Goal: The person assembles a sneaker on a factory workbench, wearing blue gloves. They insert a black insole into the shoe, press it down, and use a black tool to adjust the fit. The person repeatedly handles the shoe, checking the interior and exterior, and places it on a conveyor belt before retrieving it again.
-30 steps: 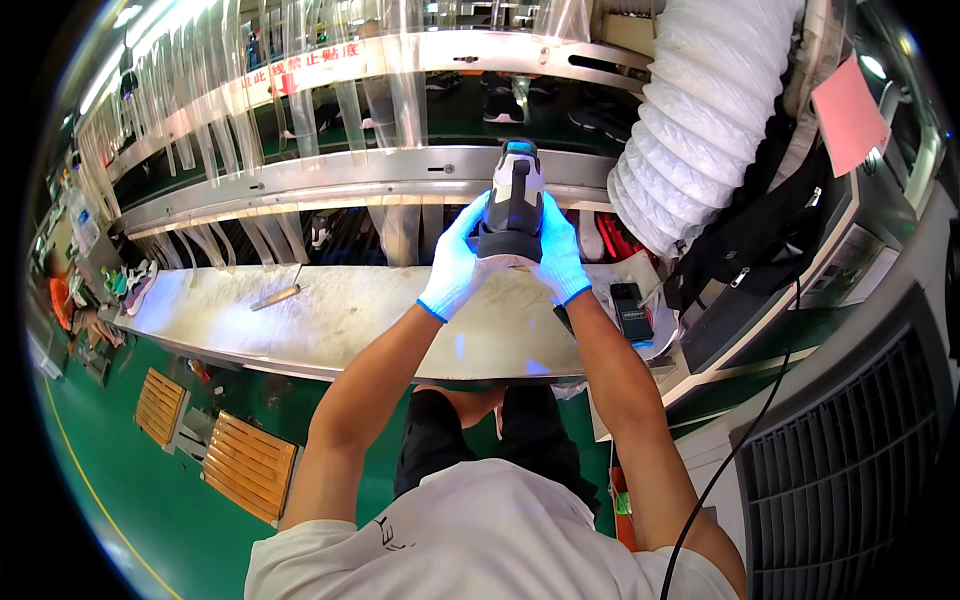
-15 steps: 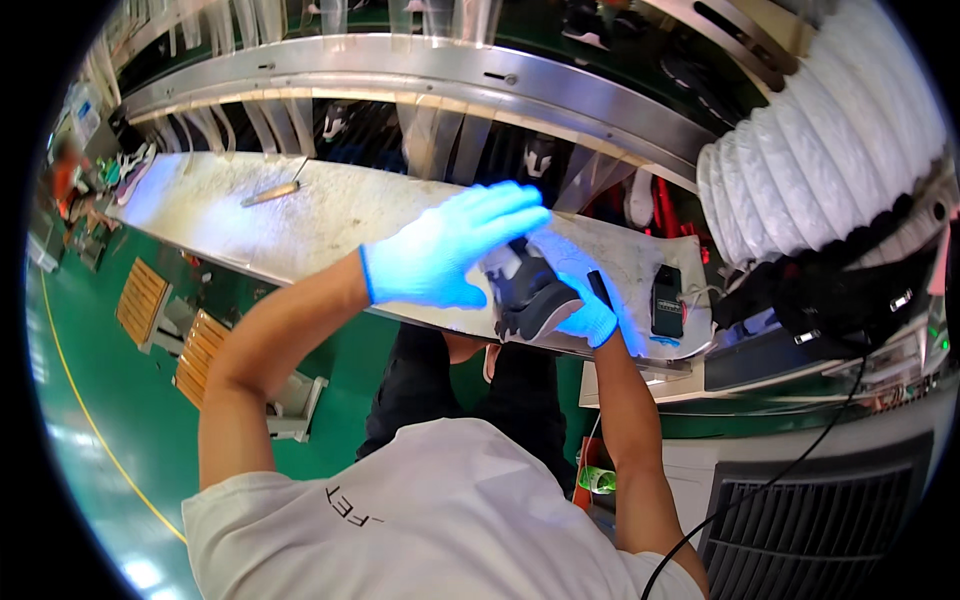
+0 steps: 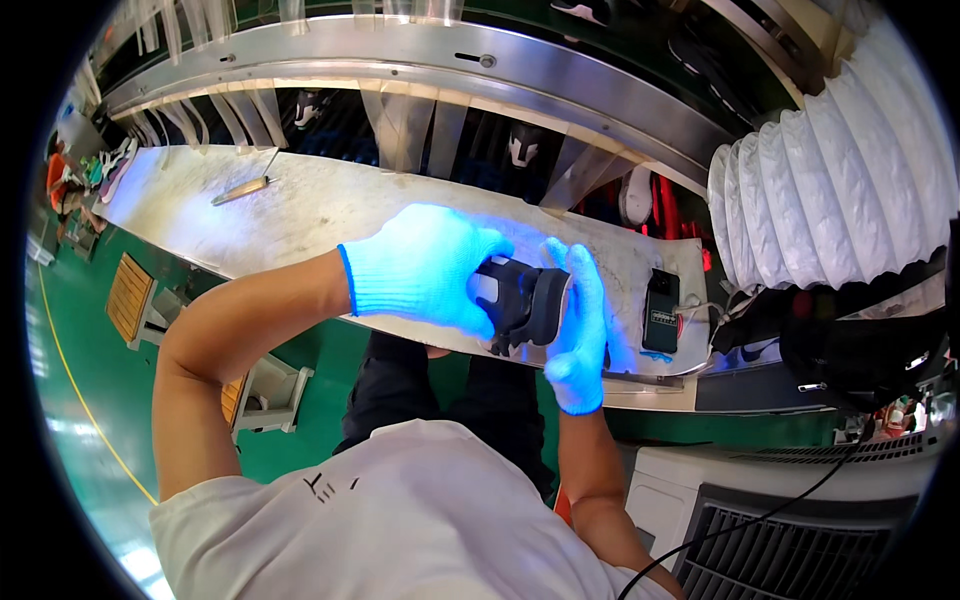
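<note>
A dark shoe [image 3: 518,306] with a pale patch and a thick dark sole is held over the front part of the pale worktable [image 3: 340,205]. My left hand [image 3: 420,265], in a glove lit bright blue, grips it from the left, thumb on the near side. My right hand [image 3: 584,325], gloved alike, stands upright along the sole's right side with its fingers stretched out. Whether its palm touches the sole I cannot tell. The part of the shoe inside my left hand is hidden.
A wooden-handled tool [image 3: 243,190] lies on the table's left part; a dark handheld device [image 3: 661,312] lies at the right. Behind, shoes stand under a metal rail [image 3: 410,50] with clear strips. A white ribbed duct [image 3: 820,190] and a black bag [image 3: 850,345] crowd the right.
My left hand, earlier spread above the shoe, has closed on it. My right hand has come off its grip and opened beside the sole. The shoe has turned, its sole now facing right.
</note>
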Motion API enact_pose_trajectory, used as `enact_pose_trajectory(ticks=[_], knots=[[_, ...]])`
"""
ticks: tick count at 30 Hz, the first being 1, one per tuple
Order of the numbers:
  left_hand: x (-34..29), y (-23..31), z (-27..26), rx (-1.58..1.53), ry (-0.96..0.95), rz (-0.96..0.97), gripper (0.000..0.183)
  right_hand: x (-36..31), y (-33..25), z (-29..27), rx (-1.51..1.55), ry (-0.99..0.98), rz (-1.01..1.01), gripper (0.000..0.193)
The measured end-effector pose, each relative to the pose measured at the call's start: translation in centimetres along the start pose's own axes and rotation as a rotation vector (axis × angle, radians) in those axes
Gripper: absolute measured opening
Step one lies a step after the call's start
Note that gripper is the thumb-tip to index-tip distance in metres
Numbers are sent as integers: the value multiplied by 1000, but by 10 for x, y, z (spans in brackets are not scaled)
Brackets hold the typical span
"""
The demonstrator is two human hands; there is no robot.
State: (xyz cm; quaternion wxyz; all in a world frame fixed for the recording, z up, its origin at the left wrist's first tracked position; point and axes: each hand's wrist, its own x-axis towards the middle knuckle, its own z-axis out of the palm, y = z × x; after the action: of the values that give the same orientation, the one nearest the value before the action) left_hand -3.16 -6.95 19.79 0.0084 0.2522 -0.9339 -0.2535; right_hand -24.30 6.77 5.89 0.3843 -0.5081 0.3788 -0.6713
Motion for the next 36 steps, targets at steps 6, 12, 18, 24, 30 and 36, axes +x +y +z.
enact_pose_trajectory(ticks=[6, 12, 18, 24, 30, 36], knots=[[-9, 8, 25, 117, 40, -41, 79, -10, 26, 28, 295, 270, -41, 114], [-28, 6, 36, 183, 203, 95, 74, -23, 25, 30, 155, 139, -232, 110], [-20, 13, 36, 187, 203, 177, 73, -30, 21, 24, 75, 161, -229, 110], [-16, 8, 30, 203, 212, 275, 74, -30, 33, 38, 287, 328, -213, 72], [-14, 0, 29, 235, 172, 308, 80, -16, 8, 43, 69, 320, -191, 39], [-3, -4, 27, 232, 147, 359, 79, -7, 3, 35, 37, 226, -247, 63]])
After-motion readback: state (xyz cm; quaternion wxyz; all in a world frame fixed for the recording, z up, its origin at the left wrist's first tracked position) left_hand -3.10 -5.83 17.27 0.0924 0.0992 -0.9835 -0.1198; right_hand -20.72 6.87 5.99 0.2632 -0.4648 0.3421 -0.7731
